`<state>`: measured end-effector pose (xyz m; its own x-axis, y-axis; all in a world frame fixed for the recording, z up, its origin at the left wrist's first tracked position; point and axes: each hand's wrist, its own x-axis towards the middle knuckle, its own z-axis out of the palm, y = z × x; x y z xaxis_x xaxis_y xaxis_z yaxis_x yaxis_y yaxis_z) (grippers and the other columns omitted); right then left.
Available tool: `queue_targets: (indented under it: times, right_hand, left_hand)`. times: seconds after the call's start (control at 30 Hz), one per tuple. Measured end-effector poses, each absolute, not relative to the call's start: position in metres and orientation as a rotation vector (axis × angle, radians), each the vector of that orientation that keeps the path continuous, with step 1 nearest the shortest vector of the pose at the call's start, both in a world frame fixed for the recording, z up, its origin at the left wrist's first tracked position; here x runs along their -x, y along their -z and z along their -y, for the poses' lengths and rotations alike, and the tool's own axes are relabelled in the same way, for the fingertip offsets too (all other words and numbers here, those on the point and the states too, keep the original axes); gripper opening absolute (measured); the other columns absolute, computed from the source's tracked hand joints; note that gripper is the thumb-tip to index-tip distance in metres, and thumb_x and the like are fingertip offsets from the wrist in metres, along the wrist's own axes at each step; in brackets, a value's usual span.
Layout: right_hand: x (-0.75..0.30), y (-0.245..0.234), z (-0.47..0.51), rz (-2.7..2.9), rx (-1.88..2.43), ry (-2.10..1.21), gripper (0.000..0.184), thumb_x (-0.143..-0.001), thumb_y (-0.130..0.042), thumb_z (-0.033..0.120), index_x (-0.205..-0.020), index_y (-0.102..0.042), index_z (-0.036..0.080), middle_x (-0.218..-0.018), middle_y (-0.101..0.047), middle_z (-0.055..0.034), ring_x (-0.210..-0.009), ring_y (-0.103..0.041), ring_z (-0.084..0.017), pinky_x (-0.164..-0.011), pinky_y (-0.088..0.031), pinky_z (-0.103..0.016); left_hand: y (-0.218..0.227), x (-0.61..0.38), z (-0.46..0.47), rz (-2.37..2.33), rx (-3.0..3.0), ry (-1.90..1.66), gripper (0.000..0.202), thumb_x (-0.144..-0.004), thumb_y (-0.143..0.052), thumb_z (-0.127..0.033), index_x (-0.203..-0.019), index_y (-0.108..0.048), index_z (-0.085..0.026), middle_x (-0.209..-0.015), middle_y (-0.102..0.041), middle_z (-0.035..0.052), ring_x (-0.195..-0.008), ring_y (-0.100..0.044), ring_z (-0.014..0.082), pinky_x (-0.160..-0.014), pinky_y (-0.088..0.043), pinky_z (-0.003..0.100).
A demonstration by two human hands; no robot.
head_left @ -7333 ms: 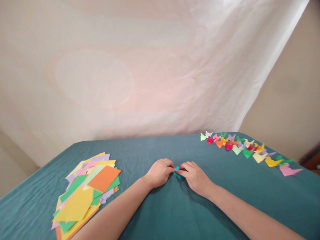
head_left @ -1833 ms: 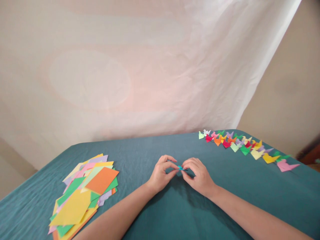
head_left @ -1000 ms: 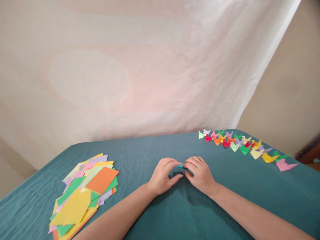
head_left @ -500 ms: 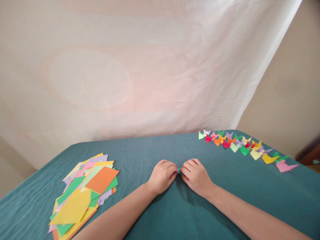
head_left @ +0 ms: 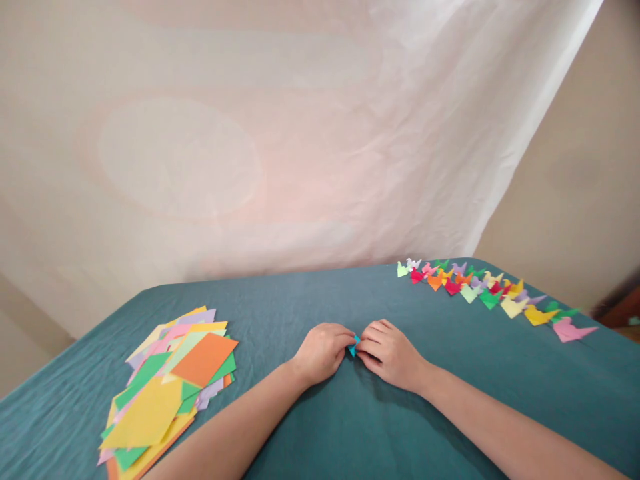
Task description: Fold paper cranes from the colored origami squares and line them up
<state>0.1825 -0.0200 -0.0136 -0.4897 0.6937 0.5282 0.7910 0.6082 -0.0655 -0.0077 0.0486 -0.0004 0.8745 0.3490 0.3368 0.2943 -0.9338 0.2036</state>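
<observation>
Two hands meet low over the middle of the table (head_left: pixel 350 427): the left hand (head_left: pixel 320 350) and the right hand (head_left: pixel 390 353) both pinch a small blue folded paper (head_left: pixel 353 345) between their fingertips. A fine fold seems in hand, one that calls for firm, even pressure.

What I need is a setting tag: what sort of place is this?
Likely an indoor paper-folding craft spot: a teal cloth-covered table, a loose pile of coloured paper squares, and a row of small folded paper figures.
</observation>
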Motion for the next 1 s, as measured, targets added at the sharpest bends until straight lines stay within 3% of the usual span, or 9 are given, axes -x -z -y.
queue_targets:
  times: [0.17,0.3,0.5,1.0]
  right_hand:
    - [-0.188,0.014,0.020,2.258,1.188,0.090,0.016,-0.078,-0.054,0.012,-0.086,-0.065,0.020,-0.080,-0.060,-0.0028,-0.078,-0.050,-0.016,-0.074,-0.035,-0.032]
    - [-0.195,0.015,0.018,2.202,1.180,0.105,0.025,-0.076,-0.048,0.005,-0.084,-0.066,0.020,-0.077,-0.059,-0.0023,-0.075,-0.050,-0.015,-0.074,-0.035,-0.032]
    - [-0.206,0.012,0.016,2.266,1.077,0.236,0.024,-0.073,-0.047,0.005,-0.082,-0.066,0.018,-0.075,-0.058,-0.0039,-0.074,-0.049,-0.016,-0.071,-0.035,-0.032]
    - [-0.211,0.009,0.020,2.444,0.983,0.348,0.023,-0.076,-0.048,0.011,-0.090,-0.066,0.016,-0.080,-0.060,-0.0063,-0.077,-0.049,-0.018,-0.070,-0.036,-0.033]
  left_hand:
    - [-0.005,0.011,-0.050,-0.448,-2.915,-0.462,0.041,-0.075,-0.044,-0.009,-0.111,-0.060,-0.021,-0.119,-0.059,0.0023,-0.112,-0.051,0.0188,-0.098,-0.036,0.034]
    - [-0.010,0.012,-0.049,-0.470,-2.869,-0.473,0.034,-0.083,-0.042,-0.016,-0.112,-0.060,-0.021,-0.119,-0.059,0.0023,-0.112,-0.051,0.0172,-0.101,-0.034,0.033]
    - [-0.010,0.014,-0.049,-0.430,-2.856,-0.458,0.035,-0.088,-0.045,-0.032,-0.120,-0.054,-0.021,-0.128,-0.052,0.0044,-0.122,-0.042,0.0205,-0.105,-0.029,0.036]
    - [-0.010,0.013,-0.049,-0.428,-2.843,-0.459,0.037,-0.089,-0.046,-0.035,-0.122,-0.051,-0.021,-0.130,-0.050,0.0056,-0.124,-0.039,0.0211,-0.105,-0.030,0.038]
